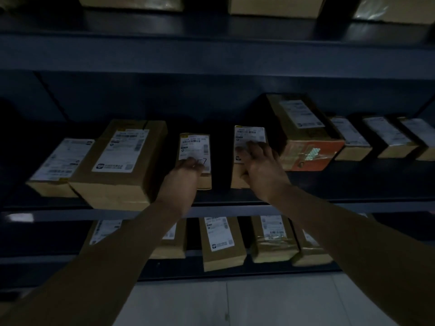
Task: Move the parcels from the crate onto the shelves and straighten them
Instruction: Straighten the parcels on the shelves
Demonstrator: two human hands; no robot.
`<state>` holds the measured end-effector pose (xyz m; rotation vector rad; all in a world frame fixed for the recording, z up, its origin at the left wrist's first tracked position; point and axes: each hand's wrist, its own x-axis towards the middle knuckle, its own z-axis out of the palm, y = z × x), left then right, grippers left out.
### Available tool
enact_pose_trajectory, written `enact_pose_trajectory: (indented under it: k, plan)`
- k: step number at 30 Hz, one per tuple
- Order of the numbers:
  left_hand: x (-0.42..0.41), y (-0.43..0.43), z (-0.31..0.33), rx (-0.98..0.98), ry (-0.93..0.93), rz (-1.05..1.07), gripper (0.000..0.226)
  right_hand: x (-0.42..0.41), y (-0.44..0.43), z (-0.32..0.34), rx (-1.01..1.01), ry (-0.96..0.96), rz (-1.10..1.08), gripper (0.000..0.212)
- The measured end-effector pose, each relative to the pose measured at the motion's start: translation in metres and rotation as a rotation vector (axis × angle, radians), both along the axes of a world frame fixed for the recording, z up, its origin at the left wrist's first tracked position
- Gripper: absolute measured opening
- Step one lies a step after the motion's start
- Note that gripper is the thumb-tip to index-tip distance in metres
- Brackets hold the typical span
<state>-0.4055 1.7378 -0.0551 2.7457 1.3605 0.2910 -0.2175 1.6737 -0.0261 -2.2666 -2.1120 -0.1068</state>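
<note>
Eight brown cardboard parcels, each a rectangular box with a white printed label and barcode on top, stood in a row along the front edge of the dark metal middle shelf (223, 208). The left grip (186, 175), a bare hand, had its fingers curled over the near end of a narrow parcel (195, 147) at the middle of that edge. A handwritten mark ending in "7" showed on its label; the printed text was too blurred to read. The right grip (259, 165) held a second small parcel (249, 135) a gap away, with the fingers laid across the label and the thumb against the near end face. Just right of that hand, a taller carton (303, 128) had an orange end sealed with glossy clear tape. Five more labelled cardboard parcels sat on the lower shelf (259, 270), some wrapped in shiny tape. Three sat on the top shelf (211, 22), cut off by the frame. Pale floor tiles (259, 302) lay below.
</note>
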Motion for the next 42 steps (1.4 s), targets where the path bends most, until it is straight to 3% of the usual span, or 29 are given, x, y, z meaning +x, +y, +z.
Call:
enact_pose_trajectory:
  k: [12,19,22,28,31,35,40,42]
  plan:
    - [0.04,0.07,0.004,0.009,-0.031,0.056,0.039,0.032,0.076,-0.007,0.074,-0.02,0.04,0.061]
    - [0.042,0.088,0.01,0.015,0.056,0.111,0.044,0.033,0.098,-0.012,0.086,-0.029,0.066,0.073]
    - [0.04,0.084,0.02,0.007,0.104,0.115,0.056,0.017,0.093,-0.014,0.164,-0.022,0.065,0.071]
    - [-0.02,0.068,0.052,0.094,0.003,0.069,0.045,-0.056,0.079,0.0,0.285,0.081,0.237,0.055]
    - [-0.07,0.064,0.067,0.159,-0.031,0.04,0.041,-0.105,0.07,0.014,0.237,0.165,0.26,0.049]
    - [-0.146,0.055,0.081,0.163,-0.09,0.031,0.041,-0.167,0.056,0.037,0.096,0.205,0.26,0.067]
    - [-0.226,0.053,0.063,0.035,0.041,0.07,0.042,-0.217,0.046,0.041,-0.197,0.127,0.184,0.076]
    - [-0.244,0.058,0.048,-0.008,0.08,0.066,0.044,-0.228,0.048,0.033,-0.223,0.091,0.14,0.074]
